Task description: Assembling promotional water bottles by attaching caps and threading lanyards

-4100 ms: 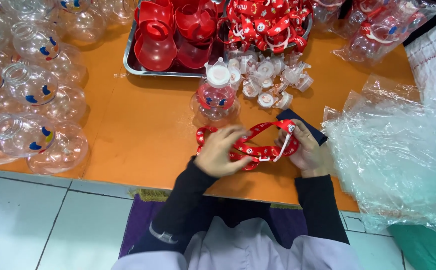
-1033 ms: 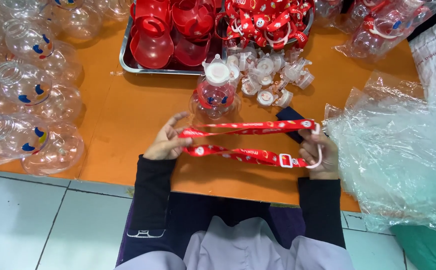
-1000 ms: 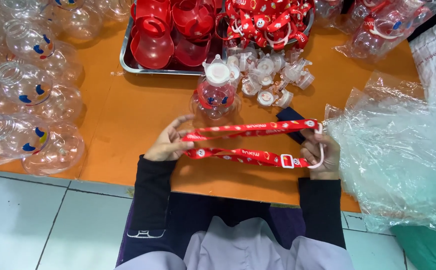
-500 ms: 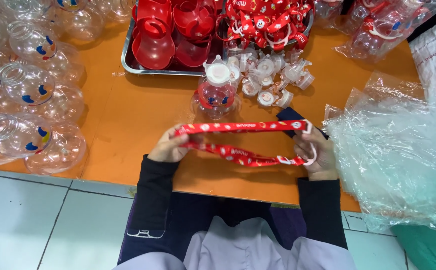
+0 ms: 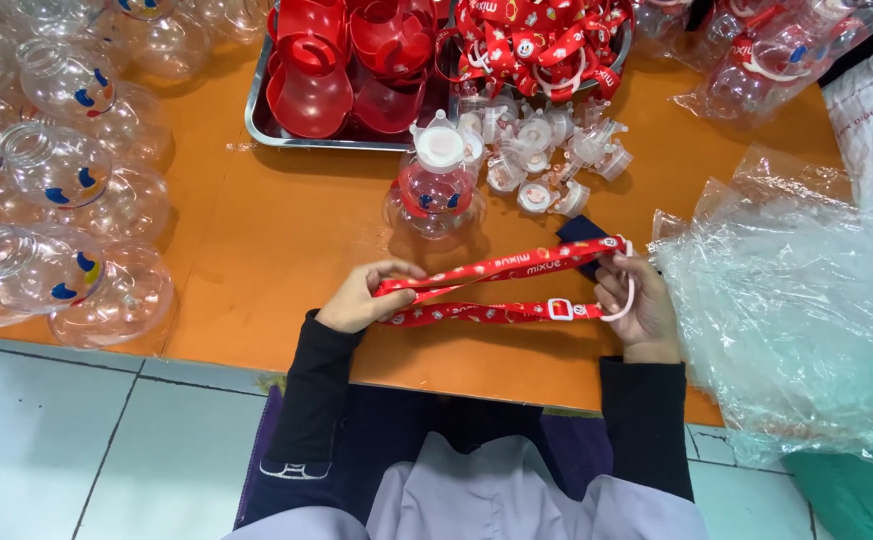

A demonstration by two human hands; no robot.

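Note:
A red patterned strap (image 5: 502, 290) with a white buckle is stretched taut in a long loop between both hands, just above the orange table (image 5: 287, 250). My left hand (image 5: 362, 298) pinches its left end. My right hand (image 5: 635, 305) grips the right end, where a white plastic ring hangs around my fingers. A small clear bottle (image 5: 437, 190) with a white cap and a red band stands on the table just beyond the strap.
A metal tray (image 5: 257, 125) at the back holds red plastic cups and a heap of red straps (image 5: 542, 40). Several white caps (image 5: 547, 165) lie beside it. Clear round bottles (image 5: 57, 190) crowd the left. Crumpled clear plastic bags (image 5: 797, 320) fill the right.
The strap was bunched in a small loop four seconds ago; my hands have since drawn apart and pulled it out long. Over the last second it stays stretched with only slight shifts.

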